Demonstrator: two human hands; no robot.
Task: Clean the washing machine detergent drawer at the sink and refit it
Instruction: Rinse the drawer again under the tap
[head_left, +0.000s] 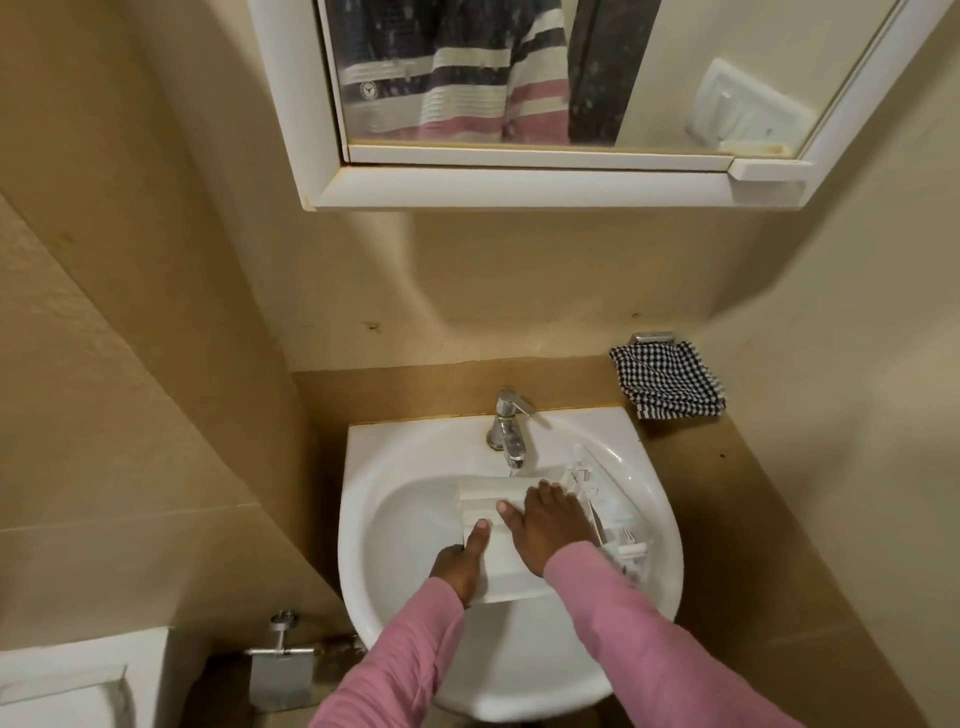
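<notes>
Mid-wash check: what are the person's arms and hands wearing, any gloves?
The left sleeve and right sleeve are plain pink, reaching the wrists. The left hand and right hand are bare: no gloves, rings or watch visible.

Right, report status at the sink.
Left hand grips white plastic detergent drawer in white ceramic basin; right hand rests on top. Beside it, right: clear plastic part.

The drawer (498, 564) in the sink (395, 467), under left hand (462, 564) and right hand (545, 525).
Tap (509, 426) just beyond the right hand; cloth (667, 379) farther right, on the counter (727, 493).
</notes>
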